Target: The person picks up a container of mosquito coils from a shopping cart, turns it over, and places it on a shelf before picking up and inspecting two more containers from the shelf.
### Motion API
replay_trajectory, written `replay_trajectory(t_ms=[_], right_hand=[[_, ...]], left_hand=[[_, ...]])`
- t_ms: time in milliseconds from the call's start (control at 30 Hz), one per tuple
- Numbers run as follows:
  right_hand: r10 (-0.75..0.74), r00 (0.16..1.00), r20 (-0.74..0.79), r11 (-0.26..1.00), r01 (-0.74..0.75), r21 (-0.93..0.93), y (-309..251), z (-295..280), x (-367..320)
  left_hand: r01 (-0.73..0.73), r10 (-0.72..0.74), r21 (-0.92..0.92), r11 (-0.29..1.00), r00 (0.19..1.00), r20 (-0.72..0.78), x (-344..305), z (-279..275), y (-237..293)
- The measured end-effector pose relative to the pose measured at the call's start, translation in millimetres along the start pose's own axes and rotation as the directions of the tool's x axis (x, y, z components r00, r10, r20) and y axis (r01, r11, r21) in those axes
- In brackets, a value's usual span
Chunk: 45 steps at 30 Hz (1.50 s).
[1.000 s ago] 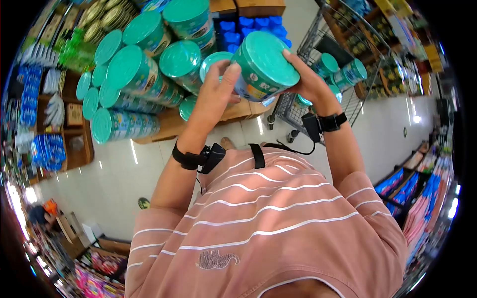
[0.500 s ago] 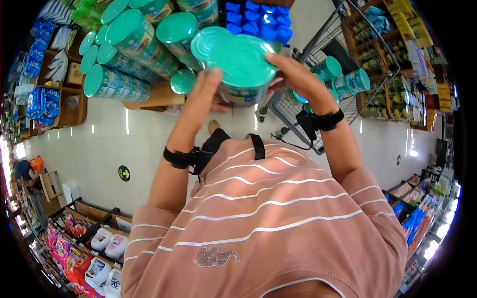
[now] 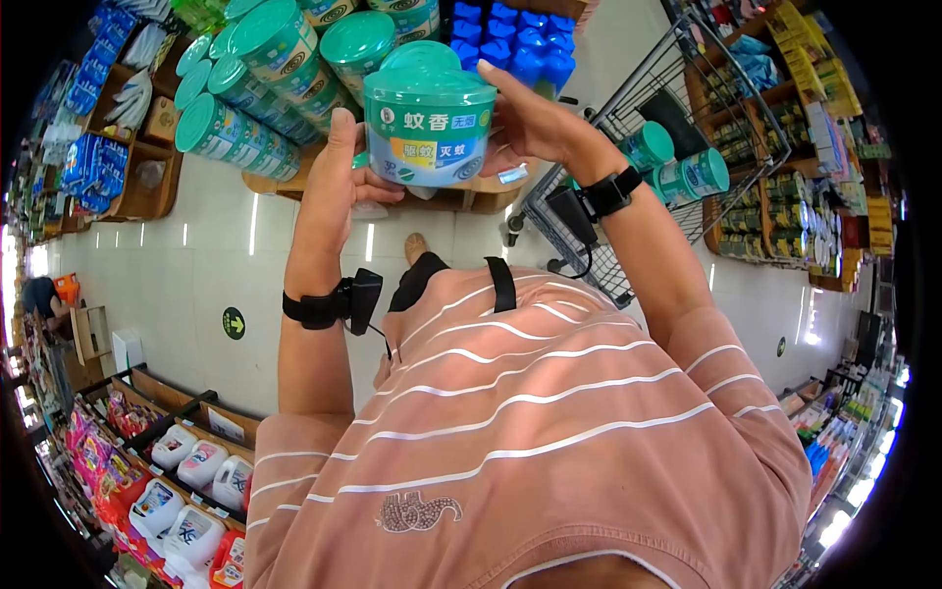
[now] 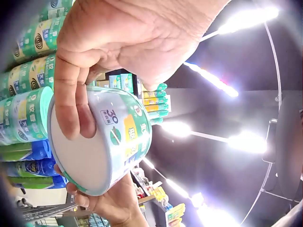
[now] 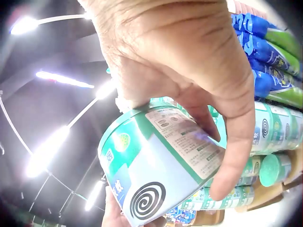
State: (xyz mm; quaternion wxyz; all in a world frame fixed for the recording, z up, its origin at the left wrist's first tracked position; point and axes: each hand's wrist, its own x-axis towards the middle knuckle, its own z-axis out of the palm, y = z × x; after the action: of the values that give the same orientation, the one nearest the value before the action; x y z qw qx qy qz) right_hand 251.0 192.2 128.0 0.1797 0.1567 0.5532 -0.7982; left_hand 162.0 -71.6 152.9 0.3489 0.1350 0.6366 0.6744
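Both my hands hold one green-lidded tub [image 3: 429, 137], out ahead of my chest. My left hand [image 3: 332, 182] curls its fingers in under the pale base [image 4: 78, 149]; in the head view I cannot tell whether that thumb bears on the tub. My right hand [image 3: 535, 123] pinches the tub from the opposite side, thumb at the edge of the lid [image 3: 429, 86], fingers bent around the wall.

The tub looks stiff-walled and, I judge, fairly light, though its smooth, glossy skin could slide. I would trust fingers beneath the base and a palm against the wall over a pinch on the lid, which might pop off; squeezing hard could dent the side.

Beyond the tub and to its left stand stacked tubs [image 3: 270, 39] like it; straight behind and slightly right, blue-topped packs [image 3: 528, 64]. Lower than the tub runs a wooden stand [image 3: 280, 185]. To its right is a wire cart [image 3: 674, 110] carrying more tubs [image 3: 699, 177].
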Motion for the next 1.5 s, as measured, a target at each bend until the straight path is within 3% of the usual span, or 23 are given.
replay_trajectory(t_ms=[133, 233, 800, 1000, 1133, 1300, 1500], right_hand=[[-0.023, 0.999, 0.042, 0.999, 0.025, -0.041, -2, 12, 7], [-0.039, 0.999, -0.024, 0.994, 0.036, -0.107, -2, 31, 17], [0.066, 0.998, 0.018, 0.969, -0.060, -0.241, 0, 71, 65], [0.165, 0.985, 0.056, 0.960, -0.147, -0.239, 47, 70, 102], [0.081, 0.991, 0.108, 0.982, -0.061, -0.176, 85, 78, 107], [0.301, 0.936, 0.181, 0.949, -0.276, -0.150, 109, 70, 124], [0.342, 0.928, 0.147, 0.931, -0.313, -0.189, 113, 65, 138]], left_hand=[[0.001, -0.001, 0.003, 1.000, 0.999, -0.032, -10, -9, -2], [0.006, -0.005, 0.009, 1.000, 0.998, -0.059, -15, -20, -4], [0.146, -0.142, 0.014, 0.989, 0.978, -0.150, -5, -77, -37], [0.246, -0.259, -0.133, 0.960, 0.961, -0.097, -4, -103, -69], [0.343, -0.368, -0.201, 0.918, 0.925, -0.100, -14, -115, -102], [0.422, -0.457, -0.238, 0.875, 0.881, -0.118, -18, -120, -127], [0.488, -0.544, -0.298, 0.820, 0.827, -0.142, -14, -125, -139]])
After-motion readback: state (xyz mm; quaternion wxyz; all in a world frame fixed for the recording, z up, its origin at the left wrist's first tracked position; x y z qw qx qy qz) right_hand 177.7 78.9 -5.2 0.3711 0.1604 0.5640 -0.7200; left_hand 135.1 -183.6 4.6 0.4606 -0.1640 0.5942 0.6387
